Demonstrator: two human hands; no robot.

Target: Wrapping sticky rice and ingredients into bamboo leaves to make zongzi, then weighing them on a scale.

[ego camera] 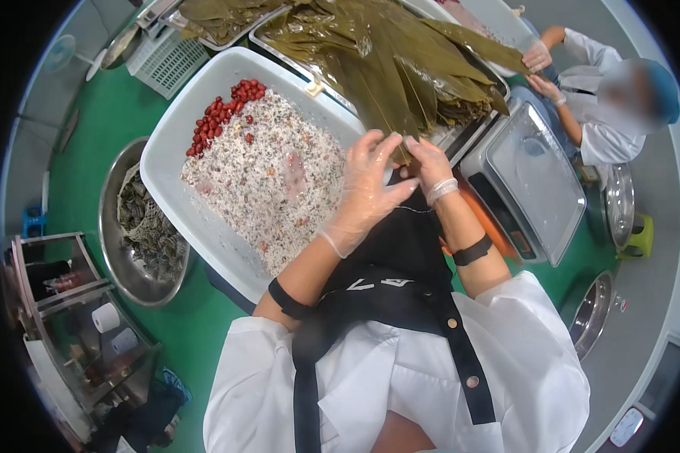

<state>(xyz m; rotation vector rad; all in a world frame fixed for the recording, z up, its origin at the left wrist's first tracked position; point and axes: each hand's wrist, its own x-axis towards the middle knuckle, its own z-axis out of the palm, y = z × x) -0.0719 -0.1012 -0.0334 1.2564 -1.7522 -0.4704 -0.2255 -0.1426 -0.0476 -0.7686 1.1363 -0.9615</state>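
Observation:
Long olive-green leaves (382,85) reach down from a heaped metal tray to my hands. My left hand (368,184), in a clear plastic glove, touches the leaf tips with its fingertips, its thumb spread to the right. Gloved likewise, my right hand (430,164) pinches the leaf ends between thumb and fingers; some of its fingers are hidden. Beside my left hand, a pale plastic tub (167,153) holds a white grain mixture (272,192) with darker bits, and a pile of red dates or beans (221,116) lies at its upper left edge.
A flat-topped scale (535,175) stands right of my hands. Across the tray, a co-worker (589,102) holds a leaf with both hands. A steel bowl (107,226) with netted dark items is left of the tub. A white plastic basket (167,62) and a shelf unit (62,300) stand farther left.

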